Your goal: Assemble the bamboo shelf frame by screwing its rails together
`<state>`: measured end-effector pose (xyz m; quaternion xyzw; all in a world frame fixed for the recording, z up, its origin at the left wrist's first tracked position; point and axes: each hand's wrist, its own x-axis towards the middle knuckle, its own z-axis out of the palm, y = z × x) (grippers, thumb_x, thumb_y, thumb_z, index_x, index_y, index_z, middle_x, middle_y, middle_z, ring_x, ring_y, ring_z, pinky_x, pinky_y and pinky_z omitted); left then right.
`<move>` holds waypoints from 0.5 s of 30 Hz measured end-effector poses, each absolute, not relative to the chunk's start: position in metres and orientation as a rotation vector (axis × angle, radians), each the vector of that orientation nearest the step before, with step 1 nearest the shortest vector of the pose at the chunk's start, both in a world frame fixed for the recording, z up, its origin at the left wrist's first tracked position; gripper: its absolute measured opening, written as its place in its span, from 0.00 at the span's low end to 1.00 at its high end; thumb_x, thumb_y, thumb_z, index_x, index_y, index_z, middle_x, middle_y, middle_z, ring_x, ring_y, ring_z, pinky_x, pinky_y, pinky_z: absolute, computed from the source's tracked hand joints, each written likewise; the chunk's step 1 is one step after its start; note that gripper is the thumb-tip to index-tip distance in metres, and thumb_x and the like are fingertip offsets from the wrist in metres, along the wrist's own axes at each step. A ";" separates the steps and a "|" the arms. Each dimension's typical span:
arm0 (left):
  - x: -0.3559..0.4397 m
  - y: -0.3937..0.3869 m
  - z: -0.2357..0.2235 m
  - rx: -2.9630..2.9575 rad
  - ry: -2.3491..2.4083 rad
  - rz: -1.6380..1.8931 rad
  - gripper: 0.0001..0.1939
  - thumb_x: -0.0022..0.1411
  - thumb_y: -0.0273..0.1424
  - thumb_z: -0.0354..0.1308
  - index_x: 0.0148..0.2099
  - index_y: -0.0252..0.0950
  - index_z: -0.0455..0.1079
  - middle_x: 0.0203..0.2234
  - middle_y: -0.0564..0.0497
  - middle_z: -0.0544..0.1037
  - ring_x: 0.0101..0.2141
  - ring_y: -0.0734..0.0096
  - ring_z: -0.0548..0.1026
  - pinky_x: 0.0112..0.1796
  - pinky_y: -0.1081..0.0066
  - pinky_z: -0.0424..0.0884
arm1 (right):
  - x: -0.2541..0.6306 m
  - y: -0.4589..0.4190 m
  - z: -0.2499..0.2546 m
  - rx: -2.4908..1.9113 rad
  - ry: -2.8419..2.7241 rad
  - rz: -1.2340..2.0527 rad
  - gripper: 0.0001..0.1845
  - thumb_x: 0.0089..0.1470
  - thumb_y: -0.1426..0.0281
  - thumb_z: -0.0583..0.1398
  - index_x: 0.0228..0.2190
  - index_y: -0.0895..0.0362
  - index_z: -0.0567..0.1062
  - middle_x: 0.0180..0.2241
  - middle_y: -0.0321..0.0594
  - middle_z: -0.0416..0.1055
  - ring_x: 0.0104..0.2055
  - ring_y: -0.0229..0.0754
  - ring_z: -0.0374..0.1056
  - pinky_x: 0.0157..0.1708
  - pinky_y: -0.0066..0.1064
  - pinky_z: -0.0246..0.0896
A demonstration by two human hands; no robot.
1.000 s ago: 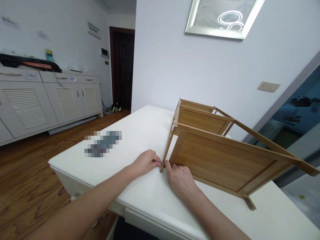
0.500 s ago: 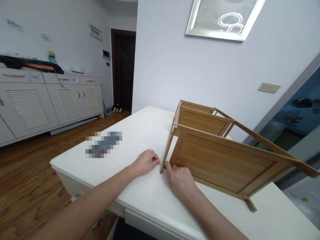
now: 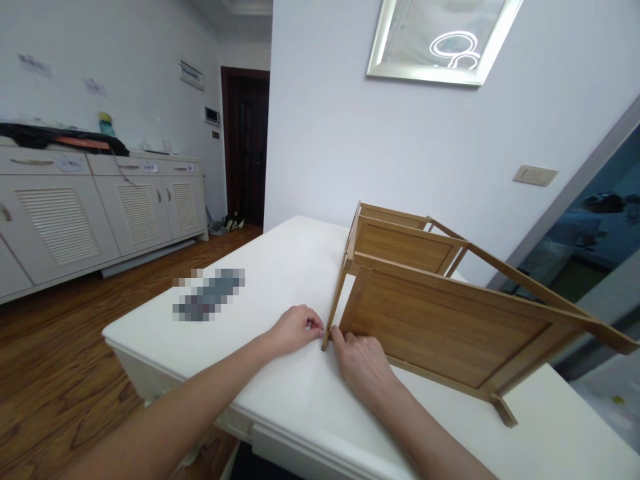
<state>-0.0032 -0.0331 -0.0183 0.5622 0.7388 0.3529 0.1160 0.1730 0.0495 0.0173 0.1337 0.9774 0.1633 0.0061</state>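
A brown wooden shelf rack [image 3: 425, 320] lies on its side on the white table [image 3: 280, 267], its panels standing up from the tabletop. My left hand [image 3: 296, 328] is closed in a pinch right beside the end of the rack's near left post. Whatever sits between its fingertips is too small to make out. From the other side, my right hand [image 3: 363, 360] grips the same corner, thumb and index finger at the post and the other fingers curled at the panel's lower edge.
A blurred-out dark object [image 3: 210, 293] rests on the table's left part. Behind the table rises a white wall with a framed picture [image 3: 425, 75] and a switch plate [image 3: 535, 175]. Louvred white cabinets [image 3: 100, 213] stand at the left, near a dark door [image 3: 247, 147].
My left hand's fingertips have come slightly closer to the rack's post. The right hand keeps its grip, and the rack stays in place. The view has shifted a little.
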 end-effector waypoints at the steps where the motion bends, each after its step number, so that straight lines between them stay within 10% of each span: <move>1: -0.003 -0.033 -0.018 1.645 2.163 1.032 0.07 0.55 0.30 0.60 0.34 0.38 0.79 0.29 0.53 0.80 0.33 0.69 0.75 0.38 0.71 0.69 | 0.173 0.050 0.017 0.418 3.058 0.507 0.18 0.59 0.81 0.49 0.49 0.62 0.68 0.33 0.49 0.76 0.32 0.45 0.75 0.26 0.29 0.58; 15: 0.003 -0.036 -0.018 1.786 2.165 1.021 0.09 0.60 0.29 0.55 0.32 0.39 0.77 0.28 0.51 0.77 0.35 0.67 0.73 0.38 0.70 0.67 | 0.180 0.050 0.024 0.418 3.087 0.470 0.20 0.60 0.79 0.51 0.53 0.59 0.66 0.35 0.49 0.76 0.32 0.46 0.75 0.27 0.30 0.58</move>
